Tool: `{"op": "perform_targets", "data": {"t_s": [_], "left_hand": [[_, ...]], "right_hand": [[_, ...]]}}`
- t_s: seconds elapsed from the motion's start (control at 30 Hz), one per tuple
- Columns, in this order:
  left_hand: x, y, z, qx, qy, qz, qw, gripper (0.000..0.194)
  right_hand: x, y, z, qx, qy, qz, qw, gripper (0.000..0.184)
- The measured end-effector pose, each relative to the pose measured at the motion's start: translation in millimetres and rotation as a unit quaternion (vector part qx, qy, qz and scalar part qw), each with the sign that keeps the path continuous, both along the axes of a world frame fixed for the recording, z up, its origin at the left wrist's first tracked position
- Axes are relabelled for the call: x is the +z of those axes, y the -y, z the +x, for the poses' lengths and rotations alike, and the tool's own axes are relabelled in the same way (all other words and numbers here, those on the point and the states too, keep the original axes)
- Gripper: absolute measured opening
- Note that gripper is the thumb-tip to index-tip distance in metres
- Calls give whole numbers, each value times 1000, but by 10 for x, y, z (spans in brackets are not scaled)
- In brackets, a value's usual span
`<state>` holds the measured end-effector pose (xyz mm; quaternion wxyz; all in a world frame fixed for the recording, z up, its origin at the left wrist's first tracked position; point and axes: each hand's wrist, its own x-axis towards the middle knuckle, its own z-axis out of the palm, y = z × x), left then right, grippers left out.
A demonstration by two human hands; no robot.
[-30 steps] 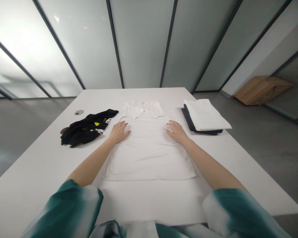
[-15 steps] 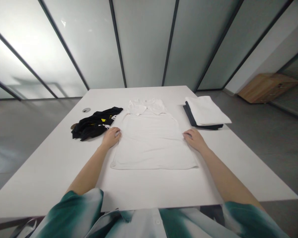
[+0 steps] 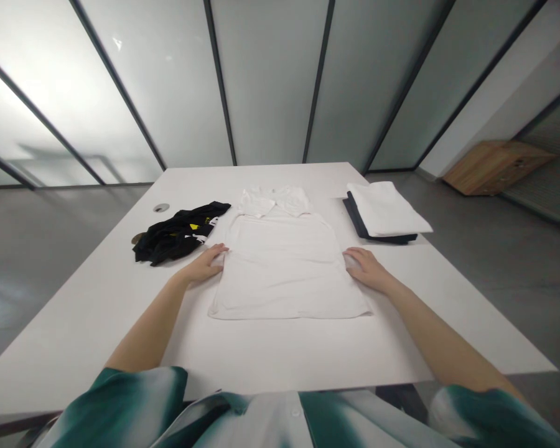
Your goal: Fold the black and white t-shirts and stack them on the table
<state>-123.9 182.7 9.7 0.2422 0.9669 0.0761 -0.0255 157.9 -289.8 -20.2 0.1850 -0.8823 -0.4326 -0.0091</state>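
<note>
A white T-shirt (image 3: 280, 270) lies flat on the white table (image 3: 280, 354), with its collar end folded over at the far side. My left hand (image 3: 203, 263) rests flat at the shirt's left edge, its fingertips touching the cloth. My right hand (image 3: 366, 269) lies the same way along the right edge. Neither hand visibly lifts the fabric. Left of the shirt is a crumpled black garment (image 3: 180, 233) with yellow and white marks, nearest my left hand.
A folded white cloth (image 3: 385, 210) sits on dark folded clothing (image 3: 361, 224) at the table's right. A round grommet (image 3: 161, 207) is set in the tabletop. Frosted glass walls stand behind the table, with grey floor around it and a wooden cabinet (image 3: 497, 167) at the right.
Both hands have moved outward from the shirt's upper middle to its side edges. The shirt looks flatter and its hem squarer, and the view has shifted back slightly.
</note>
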Motion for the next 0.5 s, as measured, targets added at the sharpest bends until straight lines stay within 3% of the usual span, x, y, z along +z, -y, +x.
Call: {"op": "perform_targets", "data": {"t_s": [0.1, 0.27, 0.37, 0.5], "left_hand": [[72, 10, -119, -26, -35, 4, 999, 74], [147, 171, -391, -68, -32, 13, 997, 47], [130, 271, -504, -87, -46, 26, 995, 40], [62, 358, -551, -72, -52, 40, 995, 45]], "right_hand": [[22, 184, -118, 15, -38, 11, 999, 49], [40, 498, -450, 34, -60, 9, 998, 44], [7, 579, -620, 41, -60, -13, 997, 51], [-61, 562, -711, 24, -26, -30, 999, 59]]}}
